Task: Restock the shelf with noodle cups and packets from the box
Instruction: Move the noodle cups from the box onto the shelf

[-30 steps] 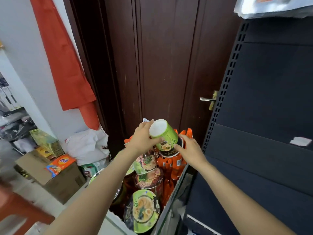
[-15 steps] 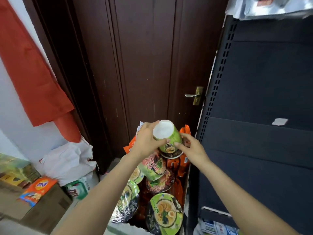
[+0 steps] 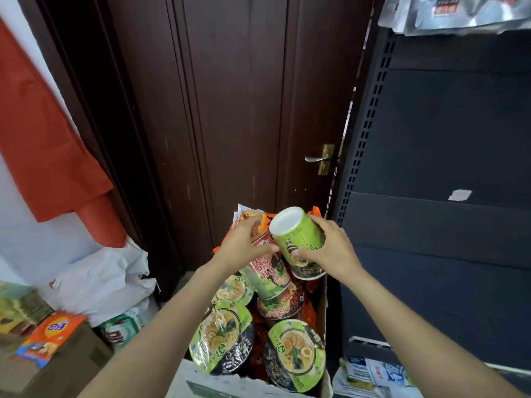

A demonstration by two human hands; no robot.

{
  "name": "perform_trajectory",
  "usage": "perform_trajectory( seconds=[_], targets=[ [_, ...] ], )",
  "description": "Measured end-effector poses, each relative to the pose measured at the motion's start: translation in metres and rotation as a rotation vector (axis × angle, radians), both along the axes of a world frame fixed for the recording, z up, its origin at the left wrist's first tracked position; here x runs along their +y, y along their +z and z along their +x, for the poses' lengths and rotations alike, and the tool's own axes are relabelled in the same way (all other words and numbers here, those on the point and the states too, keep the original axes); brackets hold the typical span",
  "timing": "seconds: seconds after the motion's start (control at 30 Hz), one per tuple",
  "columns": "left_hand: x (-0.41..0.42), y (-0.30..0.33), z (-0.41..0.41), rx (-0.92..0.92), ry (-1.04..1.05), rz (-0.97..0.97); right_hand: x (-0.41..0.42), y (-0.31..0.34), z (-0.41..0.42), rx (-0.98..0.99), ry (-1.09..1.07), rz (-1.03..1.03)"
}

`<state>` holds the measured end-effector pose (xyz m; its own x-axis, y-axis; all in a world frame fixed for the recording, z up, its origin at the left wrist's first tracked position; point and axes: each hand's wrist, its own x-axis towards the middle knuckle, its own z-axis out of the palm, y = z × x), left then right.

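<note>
The box (image 3: pixel 253 386) is cut off by the bottom edge, its orange packets (image 3: pixel 309 305) mostly buried under noodle cups (image 3: pixel 296 351), and cup print is unreadable.

Dark wooden door (image 3: pixel 230 110), brass handle (image 3: pixel 321 159), orange cloth (image 3: pixel 43 156) perhaps hanging, white wall (image 3: pixel 28 248)

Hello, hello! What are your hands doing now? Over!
Right hand grips green cup, bottom up. Left hand grips red cup. Both above the box. Shelf to the right, nothing blocking.
</note>
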<state>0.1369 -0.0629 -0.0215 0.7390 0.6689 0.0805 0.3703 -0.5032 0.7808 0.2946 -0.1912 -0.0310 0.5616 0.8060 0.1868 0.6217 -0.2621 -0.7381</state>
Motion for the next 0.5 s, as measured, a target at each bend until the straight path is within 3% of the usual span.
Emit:
perform_trajectory(
  seconds=[0.17, 0.5],
  targets=[
    [0.012, -0.014, -0.008, 0.193, 0.036, -0.045, -0.001, 0.001, 0.002, 0.037, -0.065, 0.023],
    [0.018, -0.020, -0.013, 0.145, 0.075, -0.174, 0.008, -0.004, -0.002, 0.025, -0.119, -0.004]
  ],
)
